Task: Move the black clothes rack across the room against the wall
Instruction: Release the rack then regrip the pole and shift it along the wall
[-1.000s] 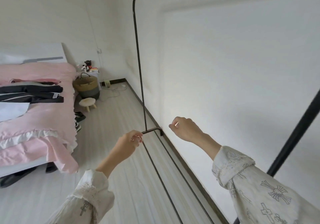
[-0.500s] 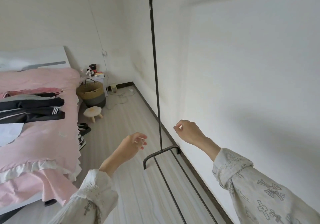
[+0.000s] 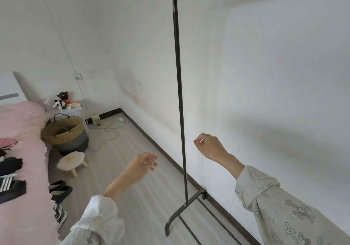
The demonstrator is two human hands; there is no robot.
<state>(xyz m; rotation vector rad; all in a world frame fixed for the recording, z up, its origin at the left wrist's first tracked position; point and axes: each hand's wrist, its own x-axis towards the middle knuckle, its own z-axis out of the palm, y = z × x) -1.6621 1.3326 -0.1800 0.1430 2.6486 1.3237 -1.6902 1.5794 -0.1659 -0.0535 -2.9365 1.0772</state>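
The black clothes rack (image 3: 180,100) stands upright with its foot bar (image 3: 186,206) on the floor, one end touching the skirting of the white wall (image 3: 265,74). Its thin upright pole runs up out of the top of the view. My left hand (image 3: 141,166) hovers left of the pole, fingers loosely apart, holding nothing. To the right of the pole, in front of the wall, my right hand (image 3: 208,145) has its fingers curled in, also free of the rack. Neither hand touches the pole.
A bed with a pink cover (image 3: 20,169) and folded clothes fills the left side. Beside it sit a woven basket (image 3: 65,133), a small round stool (image 3: 71,160), shoes (image 3: 59,189) and a white nightstand (image 3: 73,109). A cable (image 3: 108,131) lies on the floor near the corner.
My left hand let go of the rack's foot bar and both hands drew back. The view turned, so the rack's pole sits further right and its foot lower.
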